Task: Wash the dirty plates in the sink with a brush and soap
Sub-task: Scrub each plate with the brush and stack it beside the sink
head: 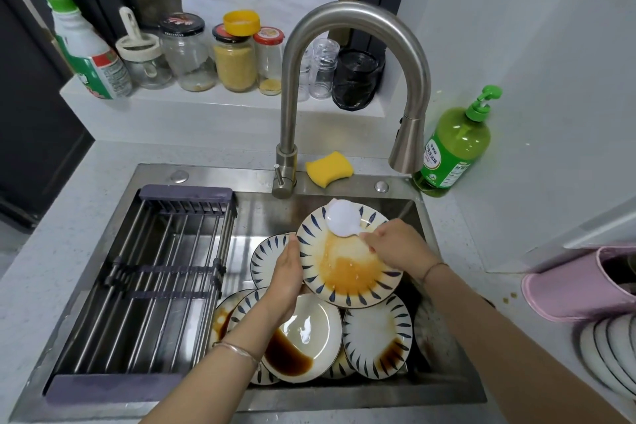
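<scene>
A blue-and-white striped plate (347, 265), smeared with orange-brown sauce, is being held tilted above the right half of a steel sink (223, 179). The left hand (287, 272) is gripping the plate's left rim, fingers curled round the edge. The right hand (395, 248) is closing round the handle of a round white brush (342, 218), and the brush head is pressing against the upper part of the plate.

Below the held plate, more dirty plates (309, 330) are lying overlapped in the sink basin, several pooled with dark brown sauce. A purple-ended drying rack (155, 268) with metal bars is spanning the left half of the sink.

A curved steel faucet (344, 21) is arching over the basin from the back rim. A yellow sponge (329, 169) is sitting just beside its base, and a green pump bottle of soap (454, 148) is standing at the sink's back right corner. Glass jars (234, 58) are lining a ledge behind. At the right edge, white plates (605, 351) are standing on edge on the counter.
</scene>
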